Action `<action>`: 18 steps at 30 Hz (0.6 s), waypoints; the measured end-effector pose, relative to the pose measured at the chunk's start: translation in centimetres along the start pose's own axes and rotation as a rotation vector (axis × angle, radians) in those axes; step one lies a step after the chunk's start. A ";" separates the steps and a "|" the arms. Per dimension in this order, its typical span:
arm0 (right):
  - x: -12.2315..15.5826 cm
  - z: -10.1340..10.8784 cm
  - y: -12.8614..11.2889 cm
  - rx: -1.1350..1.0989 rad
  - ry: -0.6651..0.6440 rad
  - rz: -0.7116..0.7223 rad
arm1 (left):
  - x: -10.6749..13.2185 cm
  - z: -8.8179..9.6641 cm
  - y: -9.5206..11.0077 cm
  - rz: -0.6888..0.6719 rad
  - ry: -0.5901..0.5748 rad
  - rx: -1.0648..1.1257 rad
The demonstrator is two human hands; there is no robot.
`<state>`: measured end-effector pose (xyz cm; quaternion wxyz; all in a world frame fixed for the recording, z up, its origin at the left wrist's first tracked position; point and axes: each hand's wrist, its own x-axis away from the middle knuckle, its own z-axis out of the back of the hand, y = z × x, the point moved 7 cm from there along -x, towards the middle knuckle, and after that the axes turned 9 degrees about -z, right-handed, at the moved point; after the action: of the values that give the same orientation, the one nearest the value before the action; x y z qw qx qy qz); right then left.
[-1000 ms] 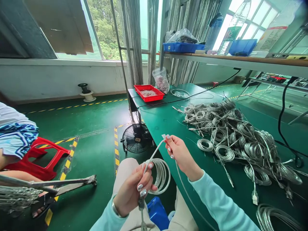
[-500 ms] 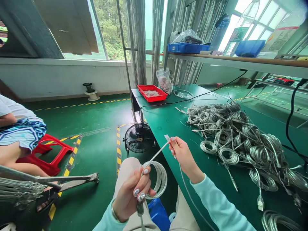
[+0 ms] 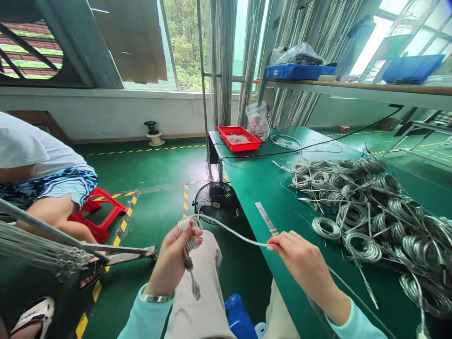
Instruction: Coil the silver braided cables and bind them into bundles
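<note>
My left hand (image 3: 172,259) is closed around a coil of clear-sheathed silvery cable (image 3: 193,238), over my lap. A connector (image 3: 195,288) hangs from the coil below the fingers. A single strand of the cable arcs from the coil across to my right hand (image 3: 302,261), whose fingers pinch it at the table's edge. Beside those fingers a steel ruler (image 3: 266,218) lies on the green table (image 3: 247,174), its near part hidden by the hand. A thin grey cord (image 3: 356,292) runs behind my right wrist.
A heap of coiled cables (image 3: 367,207) covers the table's right side. Farther back are a red tray (image 3: 238,145) and a plastic bag (image 3: 257,122). A black fan (image 3: 213,202) stands on the floor. At left, a person (image 3: 42,155) sits on a red stool (image 3: 106,212).
The view has turned left. My left hand has turned, bunching the coil, and moved apart from my right hand. My right hand has come down to the table edge, uncovering the ruler.
</note>
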<state>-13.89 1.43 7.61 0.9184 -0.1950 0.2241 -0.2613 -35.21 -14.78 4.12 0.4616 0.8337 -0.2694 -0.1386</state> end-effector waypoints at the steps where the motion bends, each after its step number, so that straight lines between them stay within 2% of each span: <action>1: 0.2 0.3 -1.6 0.085 0.019 0.139 | 0.2 -0.5 -0.4 -0.023 -0.043 -0.100; 3: 0.5 0.5 -4.4 0.172 0.002 0.338 | 0.8 -2.2 -1.2 -0.022 -0.181 -0.245; 5: 0.0 0.6 -6.2 0.149 -0.037 0.403 | 1.6 -4.1 -2.0 0.013 -0.337 -0.315; 7: -1.2 0.8 -7.0 0.052 -0.070 0.361 | 2.4 -6.0 -2.5 0.064 -0.481 -0.318; 10: -3.3 1.0 -6.7 -0.125 -0.078 0.218 | 3.6 -7.9 -3.0 0.173 -0.643 -0.238; 13: -4.6 0.7 -6.0 -0.266 -0.088 0.121 | 4.1 -8.4 -3.1 0.264 -0.664 -0.119; 18: -5.2 0.2 -5.4 -0.404 -0.088 0.061 | 4.0 -8.2 -2.9 0.289 -0.665 -0.053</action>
<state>-19.90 0.14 11.92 0.8770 -0.3796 0.2375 -0.1744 -27.04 -10.16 6.11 0.3852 0.6840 -0.5161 -0.3426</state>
